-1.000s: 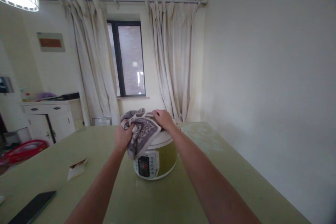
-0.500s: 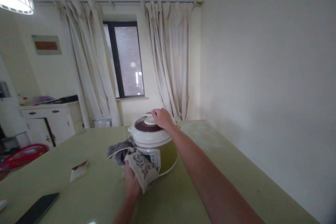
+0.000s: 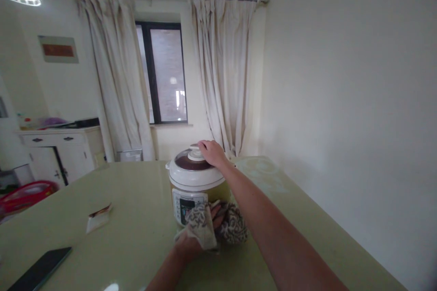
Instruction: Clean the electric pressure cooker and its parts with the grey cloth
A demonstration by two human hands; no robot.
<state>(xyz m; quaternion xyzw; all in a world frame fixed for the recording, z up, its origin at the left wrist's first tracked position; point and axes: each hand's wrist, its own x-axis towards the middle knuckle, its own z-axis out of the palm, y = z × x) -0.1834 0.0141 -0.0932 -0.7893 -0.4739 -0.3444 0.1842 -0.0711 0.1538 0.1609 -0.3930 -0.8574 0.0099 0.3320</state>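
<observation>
A white and green electric cooker (image 3: 200,179) stands upright on the green table, its front control panel (image 3: 187,204) partly covered. On top is a lid with a dark see-through window and a white knob (image 3: 196,153). My right hand (image 3: 213,152) is closed over the right side of this knob, and its fingertips are partly hidden. Down at the cooker's front, my left hand (image 3: 189,243) grips a patterned grey and cream cloth (image 3: 235,225) and presses it against the lower wall. Folds of the cloth hide part of that hand.
A dark phone (image 3: 41,266) and a small torn packet (image 3: 99,218) lie on the table (image 3: 136,195) at left. A white wall (image 3: 348,100) runs along its right side. Beyond stand a white cabinet (image 3: 77,150) and a red basket-like object (image 3: 29,195).
My left hand has swept the cloth rightward across the cooker's front, uncovering the left part of the panel. My right hand stays on the lid knob. The view has shifted slightly.
</observation>
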